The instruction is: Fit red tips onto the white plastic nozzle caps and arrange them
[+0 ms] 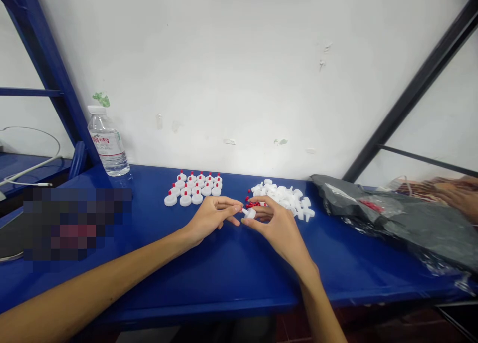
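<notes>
My right hand (pixel 274 223) pinches a white nozzle cap (pixel 249 213) by its wide base, the narrow spout pointing left. At the spout's tip, the thumb and forefinger of my left hand (pixel 212 216) close on a small red tip cap (pixel 241 207), mostly hidden by the fingers. Several loose red tip caps (pixel 256 204) lie just behind my right fingers. Beyond that hand is a heap of white nozzle caps (pixel 287 196). Left of centre, several white caps with red tips (pixel 197 197) stand upright in rows.
A water bottle (pixel 109 144) stands at the back left of the blue table (pixel 209 283). Dark plastic bags (pixel 407 228) cover the right side, with another person's hand (pixel 461 196) beyond. A dark object (pixel 11 236) and a white cable (pixel 30 176) are at left.
</notes>
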`<state>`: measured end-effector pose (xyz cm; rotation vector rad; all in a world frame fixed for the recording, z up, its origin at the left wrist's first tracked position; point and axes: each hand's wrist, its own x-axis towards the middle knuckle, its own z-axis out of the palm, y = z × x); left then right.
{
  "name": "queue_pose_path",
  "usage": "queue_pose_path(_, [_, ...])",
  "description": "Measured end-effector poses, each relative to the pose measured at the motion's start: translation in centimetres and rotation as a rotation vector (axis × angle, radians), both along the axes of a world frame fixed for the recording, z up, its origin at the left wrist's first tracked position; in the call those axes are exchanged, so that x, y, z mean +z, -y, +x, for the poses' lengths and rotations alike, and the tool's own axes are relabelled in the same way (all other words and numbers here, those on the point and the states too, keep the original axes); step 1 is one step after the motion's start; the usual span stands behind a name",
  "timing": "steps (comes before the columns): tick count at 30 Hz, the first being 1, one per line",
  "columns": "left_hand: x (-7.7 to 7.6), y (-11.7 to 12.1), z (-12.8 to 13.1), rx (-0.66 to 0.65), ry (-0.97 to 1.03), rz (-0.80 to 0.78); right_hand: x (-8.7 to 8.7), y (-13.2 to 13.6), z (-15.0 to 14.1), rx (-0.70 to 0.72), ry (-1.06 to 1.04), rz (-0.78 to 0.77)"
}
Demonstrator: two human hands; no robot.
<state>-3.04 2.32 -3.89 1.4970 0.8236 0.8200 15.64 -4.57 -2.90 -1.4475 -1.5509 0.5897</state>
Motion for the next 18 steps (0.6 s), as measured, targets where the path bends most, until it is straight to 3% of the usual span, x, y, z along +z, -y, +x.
queue_pose_path(10, [-0.4,0.4,0.3,-0.004,-0.058,0.249,-0.7,0.2,-0.2,0.058,0.164,-0.048])
queue_pose_path(13, [0.0,0.6,0.2,0.03,-0.24,0.366,-1.1,0.1,-0.1,0.075,0.222,-0.075])
queue_pose_path(18, [0.5,-0.1,-0.5,0.14,-0.579,0.698,-1.5,-0.5,0.5,0.026,0.266,-0.033])
